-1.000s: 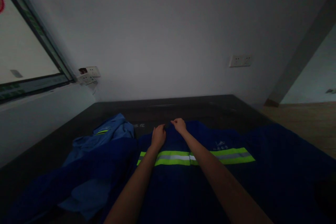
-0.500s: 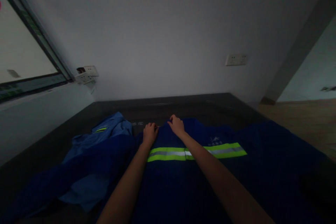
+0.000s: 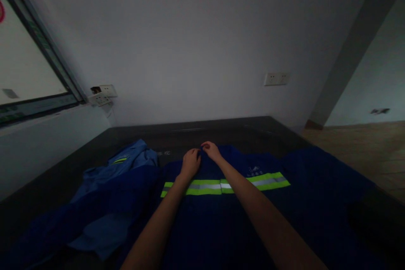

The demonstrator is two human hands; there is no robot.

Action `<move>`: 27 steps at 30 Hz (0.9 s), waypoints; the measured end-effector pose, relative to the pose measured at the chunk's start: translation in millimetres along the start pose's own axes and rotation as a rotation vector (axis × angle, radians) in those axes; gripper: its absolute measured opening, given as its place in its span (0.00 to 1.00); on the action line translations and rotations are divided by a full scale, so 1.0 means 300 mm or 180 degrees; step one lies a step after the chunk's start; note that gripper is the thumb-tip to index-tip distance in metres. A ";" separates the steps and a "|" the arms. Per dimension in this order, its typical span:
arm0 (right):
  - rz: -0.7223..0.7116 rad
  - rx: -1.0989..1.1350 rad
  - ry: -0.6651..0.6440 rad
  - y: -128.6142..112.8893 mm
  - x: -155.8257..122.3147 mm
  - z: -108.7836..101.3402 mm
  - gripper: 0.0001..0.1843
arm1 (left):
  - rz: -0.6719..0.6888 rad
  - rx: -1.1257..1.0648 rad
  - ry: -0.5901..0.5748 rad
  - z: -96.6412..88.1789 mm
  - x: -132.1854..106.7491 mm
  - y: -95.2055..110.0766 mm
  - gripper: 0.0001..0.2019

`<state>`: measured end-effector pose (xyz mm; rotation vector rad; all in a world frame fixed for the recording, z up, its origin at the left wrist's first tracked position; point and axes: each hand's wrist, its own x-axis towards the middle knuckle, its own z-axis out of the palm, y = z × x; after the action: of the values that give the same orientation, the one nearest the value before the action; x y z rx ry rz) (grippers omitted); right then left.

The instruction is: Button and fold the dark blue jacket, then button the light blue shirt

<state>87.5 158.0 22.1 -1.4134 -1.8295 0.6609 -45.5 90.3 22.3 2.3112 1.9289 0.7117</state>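
jacket point(image 3: 202, 223) lies spread on the dark surface point(image 3: 221, 128), top edge toward the wall point(image 3: 190, 50). yellow-green and silver stripe point(image 3: 270, 180) runs across it; white print point(image 3: 254, 171) sits just above, right side. left hand point(image 3: 191, 162) and right hand point(image 3: 211, 151) are close together at the top edge, fingers curled; cannot tell if they grip cloth. lighter blue shirt point(image 3: 137, 155) lies crumpled at left, partly under a jacket sleeve point(image 3: 123, 187).

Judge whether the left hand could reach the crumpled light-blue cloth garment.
Probably yes: the garment lies left of the left hand, its far end uncovered, though a dark-blue cloth sleeve covers its middle.
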 end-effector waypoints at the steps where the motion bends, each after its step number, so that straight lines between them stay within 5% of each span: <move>1: -0.0030 0.0015 0.0058 0.004 -0.003 -0.031 0.13 | 0.0033 0.0008 -0.0062 0.014 -0.003 0.011 0.18; 7: -0.0192 -0.0205 0.0554 0.107 -0.089 -0.262 0.16 | 0.0114 0.0308 -0.0303 0.076 -0.031 0.020 0.27; 10: -0.0363 -0.0835 0.0612 0.195 -0.171 -0.318 0.17 | 0.0300 0.0460 -0.0428 0.086 -0.035 0.010 0.28; 17: -0.0090 -0.2078 -0.0069 0.304 -0.273 -0.277 0.32 | 0.0500 0.0859 -0.0668 0.086 -0.040 0.004 0.26; 27: 0.0062 -0.2189 -0.0319 0.307 -0.265 -0.273 0.36 | 0.0309 0.0812 -0.0749 0.082 -0.036 0.010 0.29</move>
<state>218.2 103.4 -16.3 -1.8478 -2.2429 0.0945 -35.0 85.7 -2.1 2.5119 1.9075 0.1928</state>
